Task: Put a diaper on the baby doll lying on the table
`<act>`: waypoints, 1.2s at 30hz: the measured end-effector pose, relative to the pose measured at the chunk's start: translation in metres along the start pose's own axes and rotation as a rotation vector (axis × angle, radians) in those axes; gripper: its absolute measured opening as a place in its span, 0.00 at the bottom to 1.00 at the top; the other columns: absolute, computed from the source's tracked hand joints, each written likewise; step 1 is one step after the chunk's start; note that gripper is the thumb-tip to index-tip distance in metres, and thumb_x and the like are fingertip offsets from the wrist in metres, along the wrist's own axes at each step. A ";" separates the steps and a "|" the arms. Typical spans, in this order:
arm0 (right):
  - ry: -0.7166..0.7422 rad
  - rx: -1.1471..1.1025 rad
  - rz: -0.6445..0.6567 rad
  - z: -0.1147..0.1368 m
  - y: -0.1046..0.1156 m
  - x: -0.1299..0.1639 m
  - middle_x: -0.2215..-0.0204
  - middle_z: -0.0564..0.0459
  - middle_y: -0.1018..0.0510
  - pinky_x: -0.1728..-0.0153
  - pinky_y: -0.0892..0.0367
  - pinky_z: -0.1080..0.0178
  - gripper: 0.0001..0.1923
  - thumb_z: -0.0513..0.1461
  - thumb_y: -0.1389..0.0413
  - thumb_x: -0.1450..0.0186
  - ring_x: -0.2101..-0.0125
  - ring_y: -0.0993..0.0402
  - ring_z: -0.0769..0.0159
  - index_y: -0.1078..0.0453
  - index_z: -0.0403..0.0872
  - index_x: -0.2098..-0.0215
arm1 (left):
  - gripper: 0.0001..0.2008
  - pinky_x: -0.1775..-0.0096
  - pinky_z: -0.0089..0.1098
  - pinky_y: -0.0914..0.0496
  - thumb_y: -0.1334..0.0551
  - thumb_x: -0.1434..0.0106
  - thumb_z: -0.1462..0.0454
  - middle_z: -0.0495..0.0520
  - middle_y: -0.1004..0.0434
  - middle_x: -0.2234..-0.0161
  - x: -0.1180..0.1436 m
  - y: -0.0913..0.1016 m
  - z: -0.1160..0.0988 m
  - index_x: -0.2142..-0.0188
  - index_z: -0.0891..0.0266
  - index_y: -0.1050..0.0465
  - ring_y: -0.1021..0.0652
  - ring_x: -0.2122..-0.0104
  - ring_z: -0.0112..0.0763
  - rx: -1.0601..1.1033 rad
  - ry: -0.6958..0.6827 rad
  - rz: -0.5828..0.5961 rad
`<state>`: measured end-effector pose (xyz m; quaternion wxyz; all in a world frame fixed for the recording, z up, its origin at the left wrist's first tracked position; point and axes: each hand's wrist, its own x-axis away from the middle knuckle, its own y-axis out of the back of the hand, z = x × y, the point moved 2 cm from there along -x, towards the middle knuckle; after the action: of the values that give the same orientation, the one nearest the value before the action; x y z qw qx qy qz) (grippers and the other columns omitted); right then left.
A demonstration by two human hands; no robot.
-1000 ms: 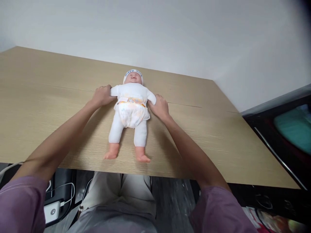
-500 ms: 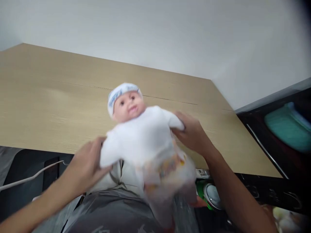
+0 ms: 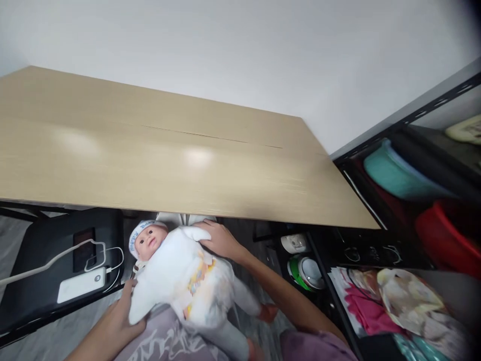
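A baby doll (image 3: 176, 278) in a white suit, a printed diaper and a white cap lies tilted over my lap, below the near edge of the wooden table (image 3: 158, 160), head toward the upper left. My left hand (image 3: 122, 313) grips the doll's arm at the lower left. My right hand (image 3: 220, 239) holds the doll's other arm and shoulder, just under the table edge. The doll's bare feet point toward the lower right.
A white power bank (image 3: 80, 285) with a white cable lies on a dark surface at the left. On the right stands a dark shelf (image 3: 394, 150) with a teal item, a red tub (image 3: 447, 235), cups (image 3: 306, 271) and bags of cloth.
Both hands lifted the doll off the table, drew it toward me and lowered it onto my lap. The view swung right and down, showing more of the shelf.
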<state>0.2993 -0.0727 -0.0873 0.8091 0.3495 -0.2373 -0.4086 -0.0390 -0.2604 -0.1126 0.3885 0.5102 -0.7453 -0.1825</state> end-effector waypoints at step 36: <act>0.162 -0.174 0.060 0.051 0.006 0.083 0.51 0.47 0.14 0.39 0.30 0.53 0.17 0.50 0.44 0.18 0.47 0.21 0.55 0.18 0.50 0.47 | 0.05 0.50 0.32 0.29 0.34 0.21 0.58 0.47 0.14 0.58 -0.051 0.070 -0.138 0.54 0.54 0.22 0.18 0.56 0.35 0.079 -0.587 0.695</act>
<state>0.3139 -0.1578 -0.0421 0.8647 0.3025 -0.1452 -0.3738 0.0322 -0.1687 0.0014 0.1794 0.1710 -0.9572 -0.1497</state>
